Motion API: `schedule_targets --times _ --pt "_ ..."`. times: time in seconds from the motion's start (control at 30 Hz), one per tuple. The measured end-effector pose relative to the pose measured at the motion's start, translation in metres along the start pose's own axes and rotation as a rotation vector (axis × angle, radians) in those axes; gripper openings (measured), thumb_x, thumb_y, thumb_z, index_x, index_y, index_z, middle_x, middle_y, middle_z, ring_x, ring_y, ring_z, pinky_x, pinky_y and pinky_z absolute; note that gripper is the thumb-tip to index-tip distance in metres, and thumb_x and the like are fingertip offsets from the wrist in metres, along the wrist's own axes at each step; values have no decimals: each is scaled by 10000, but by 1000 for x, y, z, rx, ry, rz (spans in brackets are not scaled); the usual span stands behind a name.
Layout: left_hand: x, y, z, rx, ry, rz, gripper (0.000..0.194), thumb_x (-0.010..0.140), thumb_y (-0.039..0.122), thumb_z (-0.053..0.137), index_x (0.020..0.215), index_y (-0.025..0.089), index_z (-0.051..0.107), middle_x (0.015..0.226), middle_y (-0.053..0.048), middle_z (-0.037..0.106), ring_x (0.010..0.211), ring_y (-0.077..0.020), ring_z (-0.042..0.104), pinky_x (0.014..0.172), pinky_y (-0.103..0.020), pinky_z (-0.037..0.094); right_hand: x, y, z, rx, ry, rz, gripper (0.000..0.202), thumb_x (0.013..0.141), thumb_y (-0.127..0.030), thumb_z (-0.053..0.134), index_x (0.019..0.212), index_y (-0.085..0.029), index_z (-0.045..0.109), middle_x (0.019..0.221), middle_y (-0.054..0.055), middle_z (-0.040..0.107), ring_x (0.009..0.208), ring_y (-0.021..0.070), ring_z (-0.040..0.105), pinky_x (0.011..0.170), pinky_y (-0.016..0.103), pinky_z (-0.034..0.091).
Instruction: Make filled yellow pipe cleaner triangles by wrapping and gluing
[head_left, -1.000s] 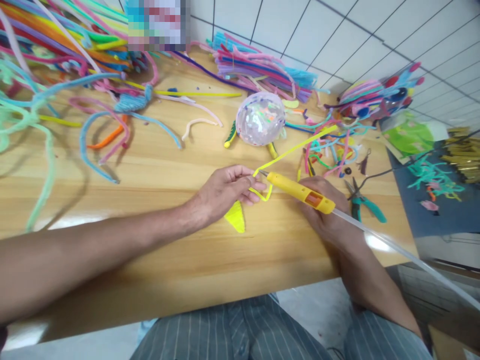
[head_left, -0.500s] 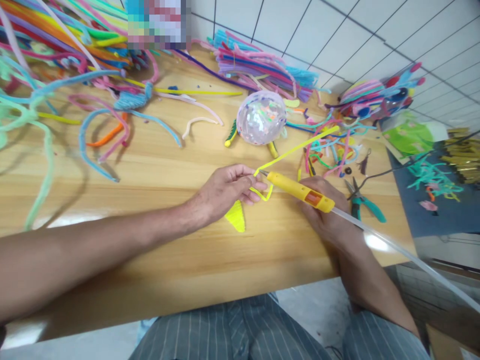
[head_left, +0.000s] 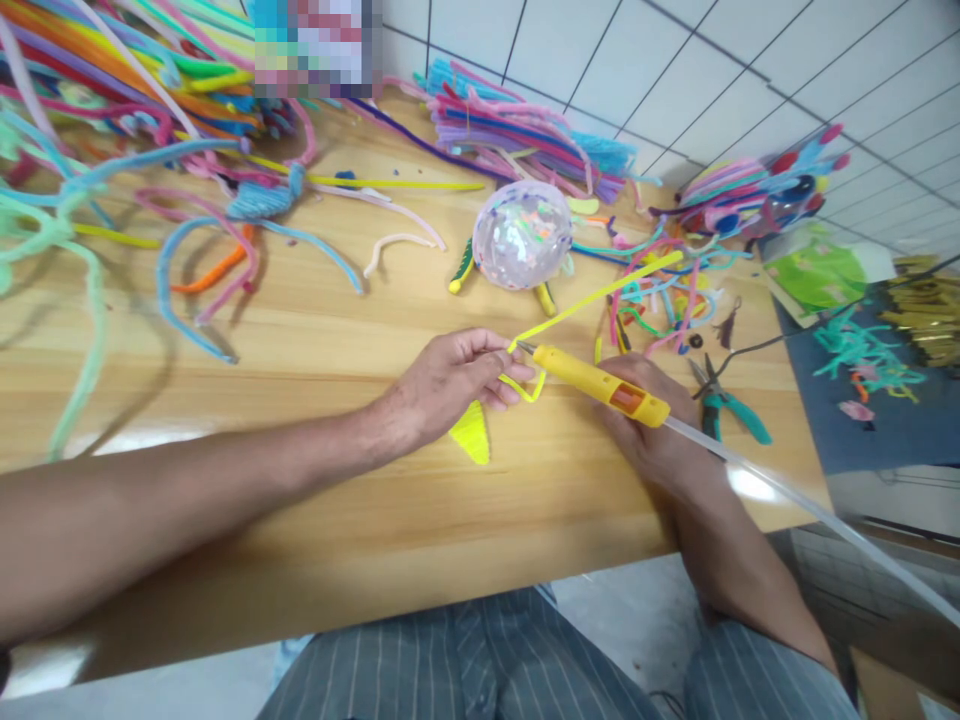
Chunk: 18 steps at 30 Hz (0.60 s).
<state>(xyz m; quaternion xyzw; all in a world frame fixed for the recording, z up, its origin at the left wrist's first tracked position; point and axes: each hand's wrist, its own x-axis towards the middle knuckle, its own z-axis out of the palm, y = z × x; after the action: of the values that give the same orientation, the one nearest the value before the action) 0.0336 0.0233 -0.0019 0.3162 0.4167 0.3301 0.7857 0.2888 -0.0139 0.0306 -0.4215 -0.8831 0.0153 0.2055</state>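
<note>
Between the thumb and fingers of my left hand [head_left: 469, 370] is a bent yellow pipe cleaner [head_left: 600, 295]. Its long straight end points up and right, and a small angled loop hangs below the fingertips. My right hand [head_left: 645, 410] is wrapped round a yellow glue gun [head_left: 600, 382] with a clear glue stick [head_left: 810, 510] out of its back. The metal nozzle meets the pipe cleaner at its bend, close to my left fingertips. Just below my left hand a flat yellow wound piece [head_left: 472, 435] shows, partly covered by the hand.
Behind the hands stands a clear, speckled dome [head_left: 523, 235]. Teal-handled pliers [head_left: 727, 405] lie right of my right hand, near a dark cable [head_left: 795, 335]. Pipe cleaner scraps [head_left: 667, 300] and a bundle [head_left: 517, 130] lie farther back; more pipe cleaners [head_left: 135, 70] heap at left.
Almost nothing differs. The long end of the yellow pipe cleaner has shifted very slightly to the right; both hands and the glue gun stay in place.
</note>
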Motion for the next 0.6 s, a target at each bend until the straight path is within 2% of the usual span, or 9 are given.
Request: schedule_targets --times 0.23,0.4,0.6 --pt "1 -2 -2 20 -18 19 61 968 121 663 969 127 724 948 -84 838 685 -131 741 673 -243 571 -2 -2 0 -8 0 56 152 1004 -215 588 1139 -284 587 957 62 748 857 263 768 714 412 635" --pt "1 -3 -2 6 -18 16 65 968 115 656 957 134 717 937 -76 836 677 -127 737 678 -245 573 -2 0 1 -9 11 22 157 1004 -228 605 1148 -287 588 922 63 738 815 259 752 683 408 630" --pt "2 -5 -4 16 -35 34 38 949 147 702 972 133 728 965 -89 839 690 -132 739 685 -252 575 -3 -2 -1 0 -33 84 125 1025 -248 575 1139 -298 584 953 70 750 857 274 764 718 430 632"
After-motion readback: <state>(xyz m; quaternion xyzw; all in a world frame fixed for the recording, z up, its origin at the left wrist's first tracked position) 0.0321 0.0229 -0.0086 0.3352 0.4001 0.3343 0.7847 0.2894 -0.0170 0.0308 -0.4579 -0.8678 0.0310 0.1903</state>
